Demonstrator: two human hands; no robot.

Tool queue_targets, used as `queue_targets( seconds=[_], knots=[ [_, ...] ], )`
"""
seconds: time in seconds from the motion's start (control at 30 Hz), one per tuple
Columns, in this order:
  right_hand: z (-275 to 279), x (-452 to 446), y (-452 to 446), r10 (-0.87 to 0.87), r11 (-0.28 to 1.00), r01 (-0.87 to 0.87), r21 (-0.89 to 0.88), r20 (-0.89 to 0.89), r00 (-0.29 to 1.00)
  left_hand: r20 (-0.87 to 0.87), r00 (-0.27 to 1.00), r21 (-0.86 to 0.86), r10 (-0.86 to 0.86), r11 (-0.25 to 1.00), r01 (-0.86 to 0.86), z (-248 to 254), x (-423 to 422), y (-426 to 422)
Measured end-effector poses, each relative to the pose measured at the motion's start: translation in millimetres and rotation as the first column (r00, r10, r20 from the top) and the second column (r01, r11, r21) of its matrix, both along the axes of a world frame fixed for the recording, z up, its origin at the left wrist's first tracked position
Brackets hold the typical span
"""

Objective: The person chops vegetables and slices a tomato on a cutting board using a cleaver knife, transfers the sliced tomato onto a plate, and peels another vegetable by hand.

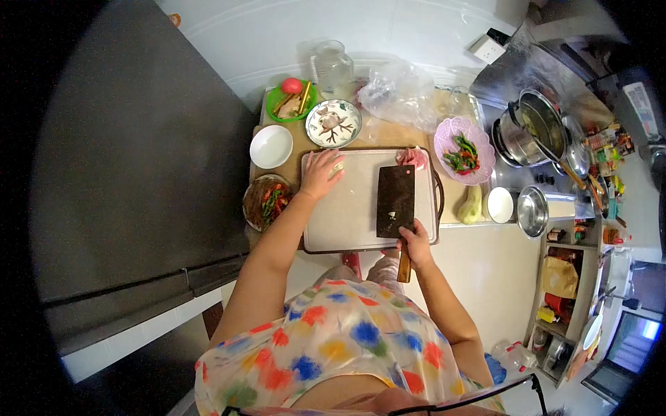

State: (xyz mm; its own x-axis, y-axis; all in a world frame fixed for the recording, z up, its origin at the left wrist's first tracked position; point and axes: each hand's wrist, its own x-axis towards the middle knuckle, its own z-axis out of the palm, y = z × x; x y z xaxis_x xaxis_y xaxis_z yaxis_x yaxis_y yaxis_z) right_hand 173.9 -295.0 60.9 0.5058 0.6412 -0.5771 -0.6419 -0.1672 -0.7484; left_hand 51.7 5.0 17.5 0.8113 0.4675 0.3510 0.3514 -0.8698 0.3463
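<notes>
holding a cleaver [396, 200] over the cutting board [347, 215], hands apart.
right hand [416, 245] wrapped round its handle [404, 267], blade over board's right half; left hand [321, 173] at far left corner by a pale bit [338, 167], can't tell if gripping. peppers [463, 155] already cut, in pink bowl [444, 139] beyond board's right edge; meat [412, 158] at far right corner seemingly still to cut.

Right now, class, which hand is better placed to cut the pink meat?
Likely the right hand: it holds the dark rectangular cleaver by its wooden handle, blade near the meat. The left hand is farther away, across the white rectangular board.
</notes>
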Motion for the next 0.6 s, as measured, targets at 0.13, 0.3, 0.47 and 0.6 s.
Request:
queue_targets(
  seconds=[0.13,0.3,0.47,0.6],
  knots=[
    [9.2,1.3,2.7,0.004,1.000,-0.004,0.001,-0.019,1.000,0.172,0.984,-0.222,0.046,0.975,-0.007,9.1,0.5,3.3],
    [17.5,-0.5,6.6,-0.005,1.000,0.005,-0.004,-0.030,1.000,0.261,0.855,-0.591,0.448,0.775,-0.225,-4.9,5.0,29.0],
    [8.5,-0.1,4.2,0.015,1.000,-0.015,-0.007,0.004,1.000,-0.089,0.874,-0.416,0.478,0.779,-0.469,-22.1,10.4,57.4],
    [17.9,1.2,2.6,0.003,1.000,-0.003,-0.016,-0.005,1.000,-0.335,0.791,-0.302,0.513,0.736,-0.605,-12.7,23.3,58.2]
  ],
)
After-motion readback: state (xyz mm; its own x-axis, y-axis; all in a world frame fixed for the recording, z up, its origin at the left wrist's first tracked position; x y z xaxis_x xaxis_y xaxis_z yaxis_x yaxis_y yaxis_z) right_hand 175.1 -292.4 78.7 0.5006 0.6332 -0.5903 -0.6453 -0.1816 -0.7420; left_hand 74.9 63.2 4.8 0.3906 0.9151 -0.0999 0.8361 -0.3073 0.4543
